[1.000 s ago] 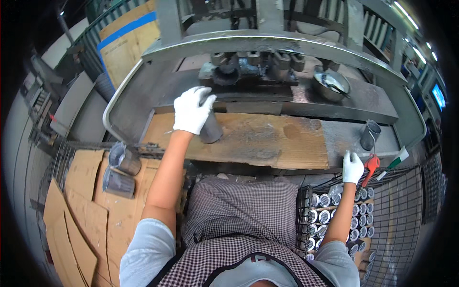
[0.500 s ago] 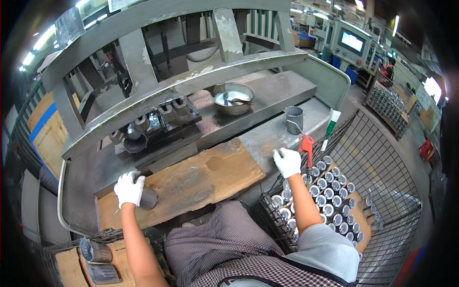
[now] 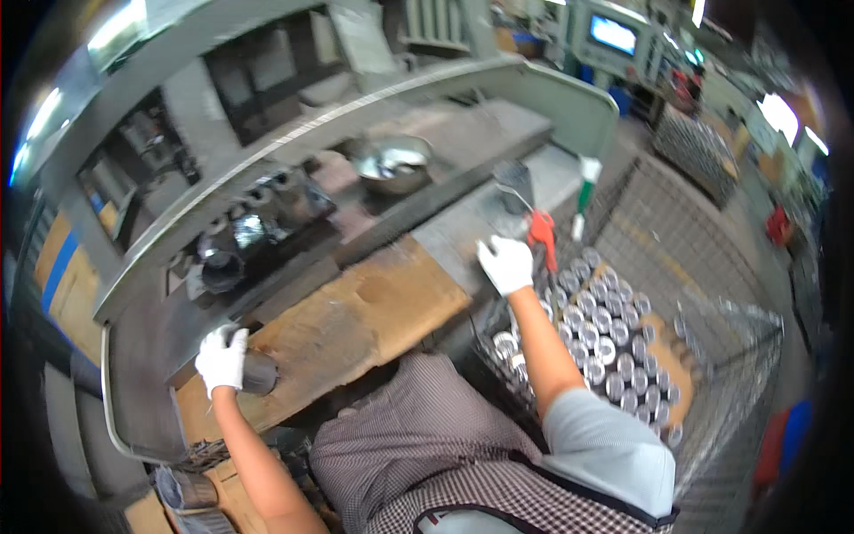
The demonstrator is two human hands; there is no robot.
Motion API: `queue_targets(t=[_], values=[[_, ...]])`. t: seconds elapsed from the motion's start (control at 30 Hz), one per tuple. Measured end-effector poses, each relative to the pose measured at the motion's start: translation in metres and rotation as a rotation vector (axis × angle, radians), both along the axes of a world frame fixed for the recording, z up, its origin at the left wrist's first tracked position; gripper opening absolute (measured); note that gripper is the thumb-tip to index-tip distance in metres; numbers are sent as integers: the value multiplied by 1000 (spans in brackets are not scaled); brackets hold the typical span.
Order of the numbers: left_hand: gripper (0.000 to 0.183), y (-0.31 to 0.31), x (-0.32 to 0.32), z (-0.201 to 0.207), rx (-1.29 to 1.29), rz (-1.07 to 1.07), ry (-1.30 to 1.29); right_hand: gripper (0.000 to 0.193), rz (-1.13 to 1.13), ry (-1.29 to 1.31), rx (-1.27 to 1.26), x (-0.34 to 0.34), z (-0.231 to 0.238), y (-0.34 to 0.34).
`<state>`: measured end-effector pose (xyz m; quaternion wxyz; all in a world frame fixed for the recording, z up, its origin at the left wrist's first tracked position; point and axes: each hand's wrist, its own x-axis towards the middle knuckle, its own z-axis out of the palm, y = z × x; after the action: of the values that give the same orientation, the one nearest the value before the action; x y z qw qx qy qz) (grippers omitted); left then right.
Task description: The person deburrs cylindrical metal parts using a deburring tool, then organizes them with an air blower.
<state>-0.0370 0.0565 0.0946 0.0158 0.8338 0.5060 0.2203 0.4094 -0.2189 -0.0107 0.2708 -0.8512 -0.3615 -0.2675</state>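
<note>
The white-gloved left hand (image 3: pixel 222 358)'s grip is clamped on a dark-grey cylinder (image 3: pixel 260 375); the white-gloved right hand (image 3: pixel 507 265)'s grip, near a red-handled tool (image 3: pixel 542 233), is unclear.

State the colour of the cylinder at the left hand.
The cylinder is dark grey, shown in the head view.

Factory floor, metal-parts production by the look of it. Heavy grey machine frame (image 3: pixel 191 102) with worn paint, row of dark metal tooling (image 3: pixel 267 212) under it. Grimy bench (image 3: pixel 458 238) partly covered by stained cardboard (image 3: pixel 360 307). Wire cage (image 3: pixel 703 267) holds many similar short metal cylinders (image 3: pixel 605 350); another loaded wire crate (image 3: pixel 698 151) further back. Control panel (image 3: pixel 614 34) with lit screen, bright strip lights (image 3: pixel 116 25). Left hand (image 3: pixel 222 359) and right hand (image 3: pixel 507 265) white-gloved.
</note>
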Motion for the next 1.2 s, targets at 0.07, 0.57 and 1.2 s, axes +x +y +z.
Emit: queue_targets(t=[0.07, 0.57, 1.2], values=[[34, 5, -4, -1, -41, 9, -8, 37, 17, 8, -10, -5, 14, 3], [51, 9, -2, -9, 243, -7, 3, 40, -42, 148, 10, -4, 11, 5], [32, -14, -3, 12, 57, 48, 25, 22, 155, -14, 239, -16, 23, 41]])
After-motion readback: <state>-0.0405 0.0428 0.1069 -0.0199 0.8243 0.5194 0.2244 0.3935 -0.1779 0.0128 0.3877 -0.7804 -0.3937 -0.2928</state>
